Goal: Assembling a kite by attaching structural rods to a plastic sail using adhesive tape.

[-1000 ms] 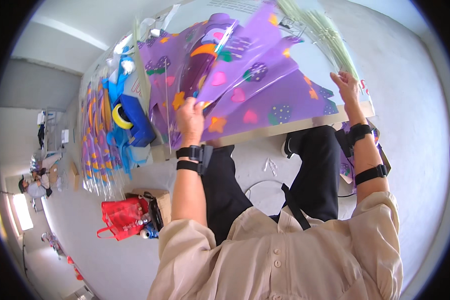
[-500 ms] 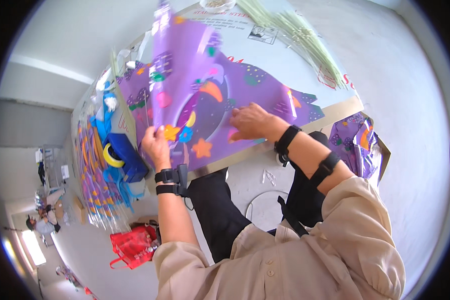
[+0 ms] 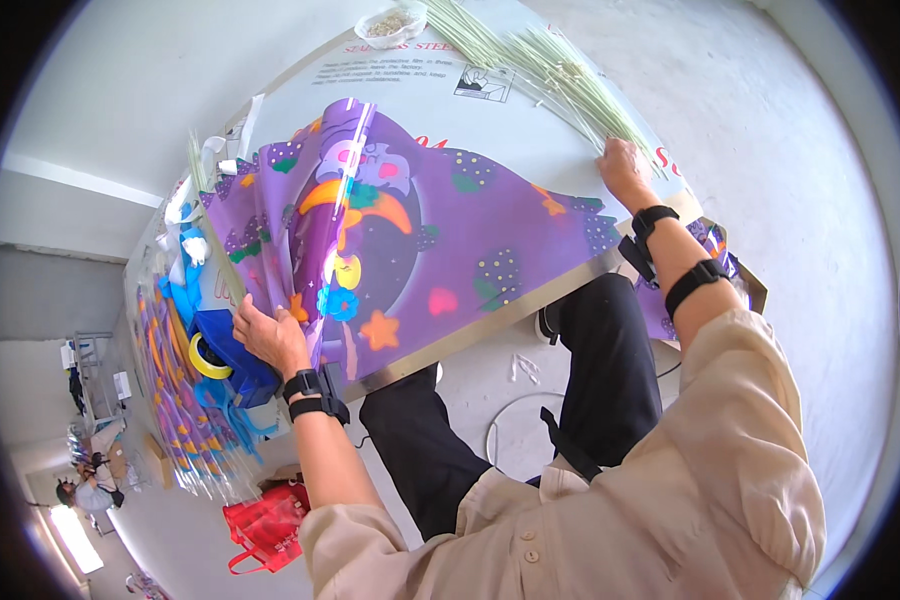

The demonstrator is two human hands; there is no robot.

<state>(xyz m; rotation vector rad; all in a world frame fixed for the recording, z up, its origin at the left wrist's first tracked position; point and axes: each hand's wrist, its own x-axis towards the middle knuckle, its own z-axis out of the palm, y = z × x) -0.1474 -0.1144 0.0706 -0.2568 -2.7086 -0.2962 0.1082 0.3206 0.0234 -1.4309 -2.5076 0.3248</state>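
Observation:
A shiny purple plastic sheet (image 3: 470, 240) printed with fruit, stars and cartoon shapes lies across the table, its left part curled up in a fold. My left hand (image 3: 273, 338) rests on the sheet's near left edge, fingers stretched out. Out to the far right, my right hand (image 3: 625, 172) has its fingers closed on the near end of a bundle of thin pale green sticks (image 3: 570, 80). How many sticks it grips is hidden.
Left of the sheet stand a blue tape dispenser (image 3: 232, 350) with yellow tape and a stack of purple-orange printed film (image 3: 175, 370). A clear bowl (image 3: 392, 24) sits at the far edge. A red bag (image 3: 268, 525) is on the floor; more purple film (image 3: 655, 310) lies at right.
My right hand has gone from the sheet out to the sticks. My left hand has moved left and down, and the sheet's raised fold has dropped into a lower curl.

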